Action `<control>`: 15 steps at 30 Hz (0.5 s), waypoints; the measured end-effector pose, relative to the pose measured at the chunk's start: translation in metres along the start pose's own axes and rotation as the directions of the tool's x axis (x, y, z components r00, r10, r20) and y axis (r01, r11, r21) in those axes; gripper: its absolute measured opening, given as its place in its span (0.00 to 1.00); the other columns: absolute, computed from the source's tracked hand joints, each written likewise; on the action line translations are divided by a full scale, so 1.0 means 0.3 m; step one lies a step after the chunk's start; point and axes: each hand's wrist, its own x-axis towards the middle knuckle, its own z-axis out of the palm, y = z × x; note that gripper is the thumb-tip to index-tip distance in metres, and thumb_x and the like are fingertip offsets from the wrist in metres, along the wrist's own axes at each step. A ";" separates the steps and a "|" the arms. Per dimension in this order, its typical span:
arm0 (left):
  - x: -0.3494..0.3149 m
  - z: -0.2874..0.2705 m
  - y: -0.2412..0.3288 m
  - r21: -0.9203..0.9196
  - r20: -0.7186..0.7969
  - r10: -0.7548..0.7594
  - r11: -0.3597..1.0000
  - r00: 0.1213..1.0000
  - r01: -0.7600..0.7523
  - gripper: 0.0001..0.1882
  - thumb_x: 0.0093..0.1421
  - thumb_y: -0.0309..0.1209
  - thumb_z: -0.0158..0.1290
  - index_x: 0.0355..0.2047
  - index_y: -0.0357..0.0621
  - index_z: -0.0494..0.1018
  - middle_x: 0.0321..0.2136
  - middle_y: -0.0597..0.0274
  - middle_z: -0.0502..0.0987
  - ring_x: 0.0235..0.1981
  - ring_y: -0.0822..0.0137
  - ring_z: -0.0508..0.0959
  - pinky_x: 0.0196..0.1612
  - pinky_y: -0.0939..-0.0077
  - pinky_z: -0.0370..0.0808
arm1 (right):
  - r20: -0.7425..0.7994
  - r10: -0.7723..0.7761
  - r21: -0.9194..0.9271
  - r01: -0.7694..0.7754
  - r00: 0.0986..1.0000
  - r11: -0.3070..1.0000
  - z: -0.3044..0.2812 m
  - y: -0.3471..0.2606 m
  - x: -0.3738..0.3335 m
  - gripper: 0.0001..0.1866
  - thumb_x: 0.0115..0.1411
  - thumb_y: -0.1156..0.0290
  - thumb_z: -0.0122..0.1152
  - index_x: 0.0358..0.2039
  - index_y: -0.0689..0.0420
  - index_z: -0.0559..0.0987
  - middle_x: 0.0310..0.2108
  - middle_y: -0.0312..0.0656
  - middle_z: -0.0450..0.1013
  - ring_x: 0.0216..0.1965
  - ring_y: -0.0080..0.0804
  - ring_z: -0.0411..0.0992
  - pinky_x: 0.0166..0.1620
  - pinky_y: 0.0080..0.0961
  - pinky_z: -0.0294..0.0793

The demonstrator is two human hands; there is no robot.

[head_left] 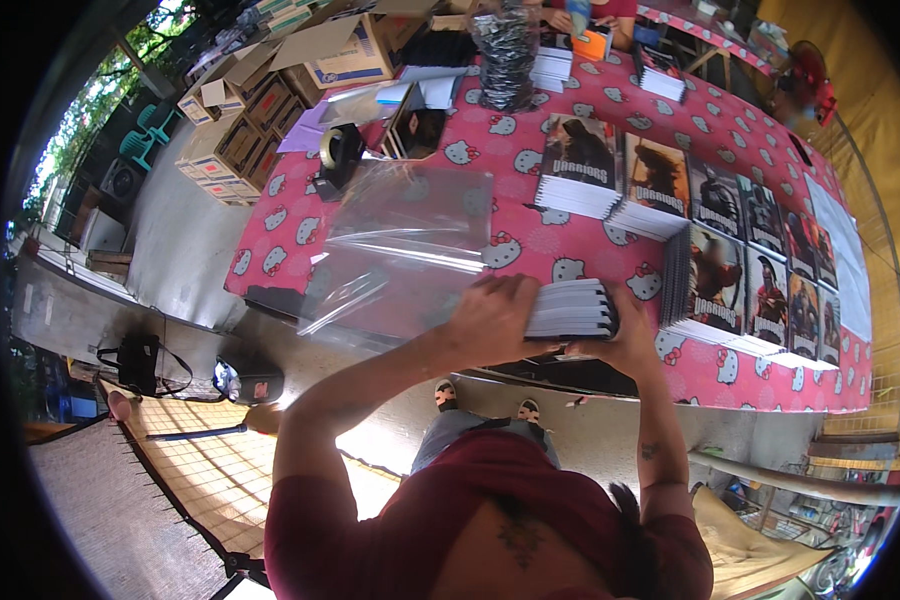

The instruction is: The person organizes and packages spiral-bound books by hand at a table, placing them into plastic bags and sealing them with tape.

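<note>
Between my two hands is a stack of notebooks (pixel 568 310) with white page edges and dark spiral binding along the right side, at the table's front edge. My left hand (pixel 498 315) presses its left side with the fingers closed against it. On the right, my right hand (pixel 620 335) wraps round the bound side, thumb up along it. Clear plastic sheets or bags (pixel 410 240) lie left of and beyond my left hand. Close to my right hand stands a stack of notebooks (pixel 715 280) with illustrated warrior covers, black spirals facing me.
More notebook stacks (pixel 580 150) continue along the pink patterned tablecloth (pixel 515 215). A tape dispenser (pixel 340 155) sits at the left, near cardboard boxes (pixel 240 150). A black-wrapped bundle (pixel 505 60) stands at the back. Across the table, another person (pixel 620 20) handles an orange item.
</note>
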 end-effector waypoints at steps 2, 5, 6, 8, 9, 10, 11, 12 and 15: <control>-0.128 -0.115 -0.064 -0.086 -0.083 -0.196 0.978 0.977 0.189 0.38 0.45 0.54 0.69 0.40 0.33 0.69 0.30 0.46 0.78 0.32 0.48 0.81 0.39 0.59 0.78 | -0.040 -0.285 0.301 0.283 0.958 0.911 0.029 -0.081 0.165 0.40 0.47 0.55 0.78 0.56 0.61 0.71 0.47 0.46 0.77 0.49 0.39 0.76 0.50 0.36 0.75; -0.359 -0.246 -0.266 -0.552 0.002 -0.558 0.691 0.830 0.466 0.35 0.49 0.47 0.70 0.47 0.34 0.69 0.36 0.50 0.80 0.38 0.55 0.82 0.43 0.64 0.78 | -0.182 -0.083 0.594 0.177 0.980 0.784 0.236 -0.103 0.461 0.36 0.57 0.54 0.69 0.60 0.61 0.69 0.51 0.49 0.75 0.55 0.37 0.73 0.53 0.36 0.72; -0.448 -0.266 -0.347 -0.709 0.062 -0.641 0.511 0.765 0.486 0.35 0.49 0.42 0.69 0.51 0.34 0.69 0.39 0.53 0.80 0.40 0.59 0.81 0.45 0.66 0.77 | -0.100 -0.045 0.582 0.095 0.994 0.808 0.359 -0.082 0.574 0.34 0.59 0.55 0.67 0.60 0.61 0.69 0.53 0.49 0.74 0.55 0.38 0.72 0.54 0.37 0.72; -0.634 -0.275 -0.495 -0.903 0.133 -0.741 0.184 0.659 0.389 0.35 0.51 0.37 0.68 0.55 0.36 0.68 0.43 0.59 0.78 0.44 0.64 0.78 0.50 0.68 0.75 | 0.009 -0.048 0.481 0.038 0.999 0.876 0.696 -0.009 0.752 0.31 0.62 0.55 0.64 0.60 0.59 0.71 0.54 0.49 0.74 0.55 0.38 0.73 0.54 0.39 0.72; -0.711 -0.286 -0.556 -0.955 0.139 -0.774 0.059 0.618 0.290 0.34 0.52 0.35 0.67 0.57 0.36 0.67 0.44 0.61 0.77 0.47 0.65 0.77 0.52 0.69 0.74 | 0.043 -0.083 0.393 0.060 0.996 0.917 0.864 0.020 0.828 0.29 0.62 0.54 0.63 0.59 0.57 0.72 0.53 0.49 0.74 0.54 0.38 0.73 0.53 0.39 0.73; -0.770 -0.310 -0.602 -0.971 0.137 -0.799 0.010 0.586 0.241 0.34 0.53 0.35 0.66 0.57 0.37 0.67 0.46 0.61 0.76 0.48 0.66 0.76 0.53 0.70 0.73 | -0.005 -0.062 0.105 0.062 0.998 0.993 1.006 0.026 0.869 0.26 0.61 0.55 0.63 0.55 0.57 0.75 0.50 0.49 0.76 0.51 0.40 0.75 0.51 0.39 0.74; -0.831 -0.331 -0.646 -0.980 0.144 -0.826 -0.044 0.545 0.193 0.33 0.53 0.36 0.66 0.57 0.38 0.67 0.47 0.60 0.76 0.50 0.66 0.76 0.54 0.71 0.73 | -0.045 -0.051 -0.191 0.042 0.998 0.981 1.110 0.021 0.885 0.22 0.60 0.56 0.64 0.51 0.56 0.78 0.46 0.49 0.78 0.47 0.41 0.77 0.49 0.39 0.75; -0.902 -0.347 -0.694 -0.981 0.161 -0.836 -0.076 0.525 0.181 0.33 0.54 0.37 0.65 0.57 0.38 0.67 0.47 0.60 0.76 0.50 0.66 0.75 0.55 0.70 0.72 | 0.059 0.024 -0.168 -0.014 0.998 0.986 1.150 0.007 0.904 0.20 0.60 0.58 0.64 0.48 0.57 0.79 0.45 0.49 0.78 0.46 0.43 0.77 0.48 0.39 0.75; -1.047 -0.392 -0.858 -0.977 0.208 -0.841 -0.153 0.500 0.148 0.33 0.56 0.41 0.63 0.58 0.39 0.66 0.47 0.60 0.76 0.51 0.65 0.76 0.56 0.69 0.72 | 0.145 0.098 -0.029 -0.095 0.985 0.995 1.160 -0.022 0.888 0.11 0.60 0.65 0.63 0.39 0.58 0.81 0.40 0.48 0.79 0.42 0.46 0.78 0.47 0.42 0.74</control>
